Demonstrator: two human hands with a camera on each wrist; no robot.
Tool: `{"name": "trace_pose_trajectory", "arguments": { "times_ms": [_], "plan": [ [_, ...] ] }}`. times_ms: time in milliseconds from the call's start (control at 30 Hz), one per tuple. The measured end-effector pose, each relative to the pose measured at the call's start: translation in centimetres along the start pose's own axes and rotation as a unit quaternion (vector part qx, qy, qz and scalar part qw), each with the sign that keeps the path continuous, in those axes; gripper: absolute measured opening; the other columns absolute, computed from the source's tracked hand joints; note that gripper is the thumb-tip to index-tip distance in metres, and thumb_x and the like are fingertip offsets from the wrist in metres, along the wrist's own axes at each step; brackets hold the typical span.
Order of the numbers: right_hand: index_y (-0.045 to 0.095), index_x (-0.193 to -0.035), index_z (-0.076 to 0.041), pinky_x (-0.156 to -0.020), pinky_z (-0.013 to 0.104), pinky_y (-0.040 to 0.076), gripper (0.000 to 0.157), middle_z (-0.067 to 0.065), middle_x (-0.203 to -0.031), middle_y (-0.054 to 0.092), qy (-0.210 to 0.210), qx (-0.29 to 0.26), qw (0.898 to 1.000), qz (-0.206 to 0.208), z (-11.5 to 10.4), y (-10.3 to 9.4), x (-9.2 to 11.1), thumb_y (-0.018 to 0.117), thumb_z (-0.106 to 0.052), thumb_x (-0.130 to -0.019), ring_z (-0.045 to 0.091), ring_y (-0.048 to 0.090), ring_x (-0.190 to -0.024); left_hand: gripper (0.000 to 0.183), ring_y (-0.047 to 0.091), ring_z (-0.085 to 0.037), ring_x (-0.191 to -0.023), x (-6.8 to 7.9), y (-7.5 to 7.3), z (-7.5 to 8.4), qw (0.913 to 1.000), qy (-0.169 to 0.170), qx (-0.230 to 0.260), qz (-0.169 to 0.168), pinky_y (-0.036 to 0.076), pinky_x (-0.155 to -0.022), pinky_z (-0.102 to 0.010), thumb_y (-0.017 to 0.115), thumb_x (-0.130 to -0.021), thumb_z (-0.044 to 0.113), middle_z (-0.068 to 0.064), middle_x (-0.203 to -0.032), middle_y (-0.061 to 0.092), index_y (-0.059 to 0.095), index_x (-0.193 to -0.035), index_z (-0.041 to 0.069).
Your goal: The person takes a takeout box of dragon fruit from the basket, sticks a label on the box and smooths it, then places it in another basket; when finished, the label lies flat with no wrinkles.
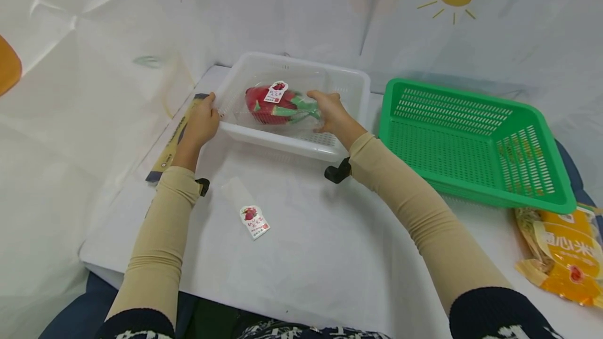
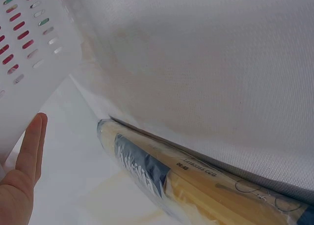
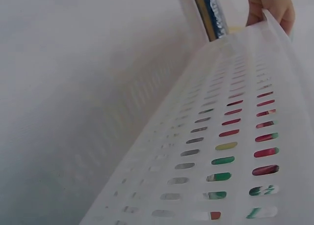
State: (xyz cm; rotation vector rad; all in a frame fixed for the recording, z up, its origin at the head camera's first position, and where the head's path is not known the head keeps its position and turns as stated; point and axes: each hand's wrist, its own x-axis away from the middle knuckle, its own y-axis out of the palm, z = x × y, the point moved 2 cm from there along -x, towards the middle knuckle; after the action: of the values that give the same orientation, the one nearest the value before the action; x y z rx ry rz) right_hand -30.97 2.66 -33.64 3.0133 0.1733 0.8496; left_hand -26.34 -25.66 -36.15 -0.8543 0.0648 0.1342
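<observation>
A white plastic basket (image 1: 292, 143) with slotted sides stands at the back of the table. Inside it lies a clear pack of red dragon fruit (image 1: 264, 106) with green tips and a white label. My right hand (image 1: 332, 114) reaches into the basket and grips the right end of this pack. The left hand (image 1: 201, 122) holds the basket's left rim, its fingers (image 2: 30, 151) lying against the outer wall in the left wrist view. Through the slots of the basket wall (image 3: 196, 136), red and green show in the right wrist view, where the right hand is not visible.
A loose dragon fruit label (image 1: 255, 222) lies on the table (image 1: 306, 255) in front. Left of the basket is a long packet of noodle-like sticks (image 2: 196, 181). A green basket (image 1: 443, 140) stands at right, with a yellow food bag (image 1: 570, 250) near its front corner.
</observation>
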Motion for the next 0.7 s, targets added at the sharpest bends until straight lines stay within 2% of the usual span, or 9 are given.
{"name": "trace_pose_trajectory", "arguments": {
  "times_ms": [700],
  "plan": [
    [-0.01,-0.151,-0.022,-0.097,0.057,0.037,0.089,0.004,-0.156,-0.001,0.03,-0.036,0.999,0.012,0.92,-0.58,-0.66,0.057,-0.033,-0.093,0.032,0.013,-0.139,0.048,0.022,-0.037,-0.137,-0.26,-0.12,-0.13,1.0,0.006,-0.001,0.002,0.019,-0.111,-0.042,0.029,-0.097,0.001,-0.027,-0.147,0.027,0.026,-0.142,-0.014]
  ]
}}
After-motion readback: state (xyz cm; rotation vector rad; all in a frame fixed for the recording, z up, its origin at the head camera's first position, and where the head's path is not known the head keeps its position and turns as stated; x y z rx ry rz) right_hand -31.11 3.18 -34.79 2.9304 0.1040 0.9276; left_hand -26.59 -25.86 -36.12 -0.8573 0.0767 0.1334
